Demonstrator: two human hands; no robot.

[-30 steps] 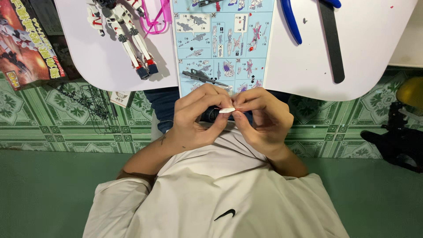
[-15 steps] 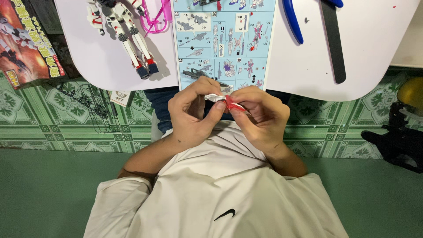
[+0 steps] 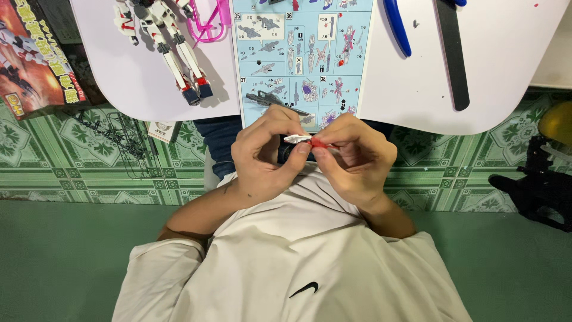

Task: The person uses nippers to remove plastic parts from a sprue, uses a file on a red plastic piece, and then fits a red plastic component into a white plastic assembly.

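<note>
My left hand point(image 3: 262, 156) and my right hand point(image 3: 356, 156) meet in front of my chest, just below the edge of the white table point(image 3: 494, 71). The left fingertips pinch a small white plastic part point(image 3: 296, 138). The right fingertips pinch a small red part point(image 3: 319, 143) that touches the white one. Something dark shows behind the left thumb, too hidden to make out. A pale blue instruction sheet point(image 3: 304, 59) with assembly diagrams lies on the table directly above my hands.
A white, red and blue robot model point(image 3: 173, 48) lies at the table's left beside a pink parts frame point(image 3: 211, 21). Blue-handled nippers point(image 3: 396, 27) and a black file point(image 3: 453, 56) lie at right. A printed box point(image 3: 36, 59), a black parts frame point(image 3: 113, 137) and a black object point(image 3: 536, 185) rest on the green tiled floor.
The hands stayed together and shifted slightly. A second ago only the white part showed between the fingertips; now the red part shows in my right fingers, against the white one.
</note>
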